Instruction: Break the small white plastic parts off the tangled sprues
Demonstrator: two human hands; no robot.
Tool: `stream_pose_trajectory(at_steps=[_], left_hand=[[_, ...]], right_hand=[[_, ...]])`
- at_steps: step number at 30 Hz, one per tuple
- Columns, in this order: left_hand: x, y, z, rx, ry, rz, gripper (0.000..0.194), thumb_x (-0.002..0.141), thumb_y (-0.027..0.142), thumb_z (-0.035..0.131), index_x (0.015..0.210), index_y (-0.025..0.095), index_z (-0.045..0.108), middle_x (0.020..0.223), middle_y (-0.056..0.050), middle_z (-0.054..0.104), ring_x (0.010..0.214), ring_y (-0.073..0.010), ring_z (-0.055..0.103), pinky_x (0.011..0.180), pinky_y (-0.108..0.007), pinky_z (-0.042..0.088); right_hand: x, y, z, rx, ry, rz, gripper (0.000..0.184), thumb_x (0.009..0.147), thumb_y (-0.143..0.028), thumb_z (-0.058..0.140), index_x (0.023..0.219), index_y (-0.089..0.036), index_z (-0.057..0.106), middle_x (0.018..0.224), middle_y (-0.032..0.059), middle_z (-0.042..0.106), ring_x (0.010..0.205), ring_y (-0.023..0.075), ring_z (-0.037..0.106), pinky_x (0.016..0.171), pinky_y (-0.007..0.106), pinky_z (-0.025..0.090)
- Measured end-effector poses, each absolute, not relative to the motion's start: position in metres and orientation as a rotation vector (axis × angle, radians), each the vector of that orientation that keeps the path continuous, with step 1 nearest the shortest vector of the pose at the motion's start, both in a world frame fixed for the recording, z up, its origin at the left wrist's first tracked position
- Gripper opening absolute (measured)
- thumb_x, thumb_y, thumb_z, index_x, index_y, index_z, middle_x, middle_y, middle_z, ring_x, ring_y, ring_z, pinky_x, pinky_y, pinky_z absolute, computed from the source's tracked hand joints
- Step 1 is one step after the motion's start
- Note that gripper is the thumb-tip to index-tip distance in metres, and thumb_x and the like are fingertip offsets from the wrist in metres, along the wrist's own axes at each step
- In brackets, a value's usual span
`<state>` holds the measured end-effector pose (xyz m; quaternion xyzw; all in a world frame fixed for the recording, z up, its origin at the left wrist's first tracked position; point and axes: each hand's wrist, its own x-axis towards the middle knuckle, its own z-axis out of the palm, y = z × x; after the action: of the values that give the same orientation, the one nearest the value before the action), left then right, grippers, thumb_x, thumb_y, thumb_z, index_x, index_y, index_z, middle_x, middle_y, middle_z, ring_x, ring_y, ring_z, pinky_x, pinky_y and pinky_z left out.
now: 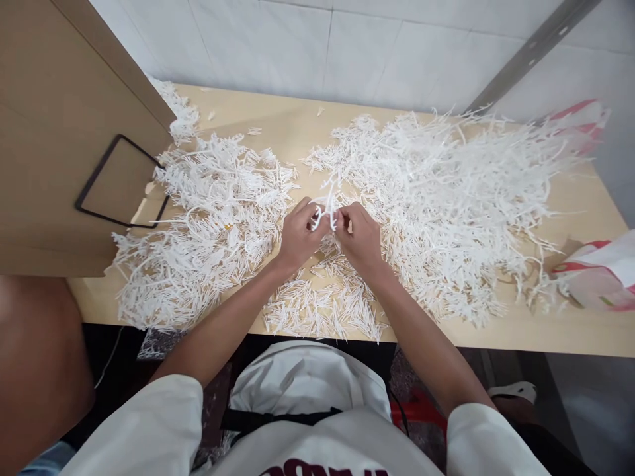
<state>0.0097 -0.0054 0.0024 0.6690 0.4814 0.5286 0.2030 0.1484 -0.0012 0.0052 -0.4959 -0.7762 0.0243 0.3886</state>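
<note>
Head view: the white branched piece (331,201) sits between the left hand (300,233) and right hand (362,239). Both pinch it, fingers curled.

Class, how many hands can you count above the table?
2: the left hand on the left of a white branched piece, the right hand on its right, both over the table. No others show; some could be hidden.

The fingers (355,211) seem to hide part of the white strand (331,201), and at ten o'clock the cardboard box (64,99) is cropped.
</note>
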Motion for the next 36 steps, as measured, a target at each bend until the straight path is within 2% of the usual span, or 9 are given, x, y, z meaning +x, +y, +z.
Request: stream_pose_trajectory(at_steps=[5, 9, 15, 20, 22, 24, 26, 32, 36], left_hand=[[0.004, 0.001, 0.000, 1.477, 1.302, 1.402, 0.019, 0.089, 0.038, 0.052, 0.083, 0.020, 0.057, 0.066, 0.002, 0.050, 0.056, -0.0079, 0.045, 0.052, -0.023, 0.038], [0.002, 0.004, -0.004, 1.459, 1.226, 1.342, 0.016, 0.086, 0.033, 0.056, 0.078, 0.019, 0.058, 0.066, 0.002, 0.051, 0.056, -0.0068, 0.045, 0.053, -0.022, 0.038], [0.009, -0.001, -0.003, 1.589, 1.328, 1.390, 0.014, 0.080, 0.024, 0.058, 0.069, 0.016, 0.056, 0.069, 0.002, 0.049, 0.061, -0.0065, 0.044, 0.058, -0.022, 0.037], [0.013, 0.002, -0.001, 1.130, 1.192, 1.316, 0.012, 0.076, 0.021, 0.058, 0.066, 0.015, 0.061, 0.060, 0.002, 0.051, 0.055, -0.0060, 0.045, 0.051, -0.019, 0.034], [0.008, 0.010, -0.001, 0.875, 1.126, 1.373, 0.012, 0.074, 0.021, 0.059, 0.064, 0.015, 0.060, 0.061, 0.002, 0.052, 0.055, -0.0062, 0.047, 0.050, -0.018, 0.036], [0.000, 0.018, 0.000, 0.666, 1.112, 1.502, 0.012, 0.074, 0.021, 0.058, 0.063, 0.016, 0.058, 0.059, 0.003, 0.050, 0.052, -0.0058, 0.046, 0.048, -0.018, 0.035], [-0.007, 0.024, 0.001, 0.614, 1.111, 1.596, 0.012, 0.073, 0.020, 0.060, 0.062, 0.016, 0.056, 0.056, 0.004, 0.046, 0.048, -0.0053, 0.043, 0.045, -0.018, 0.033], [-0.004, 0.012, 0.004, 0.891, 1.039, 1.420, 0.011, 0.076, 0.025, 0.064, 0.068, 0.017, 0.060, 0.067, 0.002, 0.052, 0.057, -0.0051, 0.046, 0.049, -0.017, 0.036], [0.000, 0.007, 0.003, 1.109, 1.104, 1.409, 0.008, 0.077, 0.024, 0.063, 0.073, 0.018, 0.063, 0.069, 0.002, 0.055, 0.061, -0.0057, 0.048, 0.056, -0.018, 0.038]], right_hand=[[0.150, -0.001, 0.011, -1.211, -1.953, 0.382, 0.022, 0.096, -0.039, 0.042, 0.097, -0.021, 0.055, 0.085, 0.0010, 0.061, 0.071, 0.0099, 0.053, 0.066, 0.024, 0.040], [0.155, 0.004, 0.012, -1.213, -2.055, 0.550, 0.023, 0.094, -0.041, 0.045, 0.088, -0.020, 0.049, 0.077, -0.0006, 0.055, 0.065, 0.0096, 0.047, 0.062, 0.025, 0.037], [0.154, 0.003, 0.013, -1.286, -2.263, 0.472, 0.017, 0.091, -0.026, 0.038, 0.076, -0.020, 0.034, 0.072, -0.0002, 0.047, 0.059, 0.0102, 0.037, 0.056, 0.027, 0.027], [0.157, -0.001, 0.018, -1.280, -2.221, 0.600, 0.023, 0.096, -0.035, 0.033, 0.080, -0.020, 0.040, 0.068, -0.0005, 0.050, 0.057, 0.0112, 0.042, 0.057, 0.028, 0.030], [0.157, -0.003, 0.019, -1.195, -2.182, 0.673, 0.024, 0.097, -0.036, 0.032, 0.089, -0.020, 0.048, 0.075, 0.0010, 0.058, 0.064, 0.0125, 0.051, 0.061, 0.029, 0.037], [0.156, -0.005, 0.018, -1.078, -2.146, 0.775, 0.025, 0.097, -0.034, 0.033, 0.105, -0.021, 0.052, 0.094, 0.0031, 0.064, 0.081, 0.0142, 0.059, 0.069, 0.030, 0.044], [0.152, -0.006, 0.015, -1.010, -2.096, 0.859, 0.026, 0.096, -0.033, 0.036, 0.115, -0.022, 0.052, 0.110, 0.0036, 0.063, 0.095, 0.0147, 0.061, 0.078, 0.031, 0.049], [0.152, 0.002, 0.008, -1.075, -1.916, 0.540, 0.031, 0.090, -0.019, 0.046, 0.119, -0.026, 0.053, 0.114, 0.0033, 0.061, 0.104, 0.0162, 0.058, 0.086, 0.035, 0.050], [0.157, 0.005, 0.012, -1.109, -1.872, 0.399, 0.025, 0.093, -0.033, 0.048, 0.117, -0.028, 0.055, 0.104, 0.0028, 0.062, 0.096, 0.0154, 0.058, 0.084, 0.034, 0.050]])
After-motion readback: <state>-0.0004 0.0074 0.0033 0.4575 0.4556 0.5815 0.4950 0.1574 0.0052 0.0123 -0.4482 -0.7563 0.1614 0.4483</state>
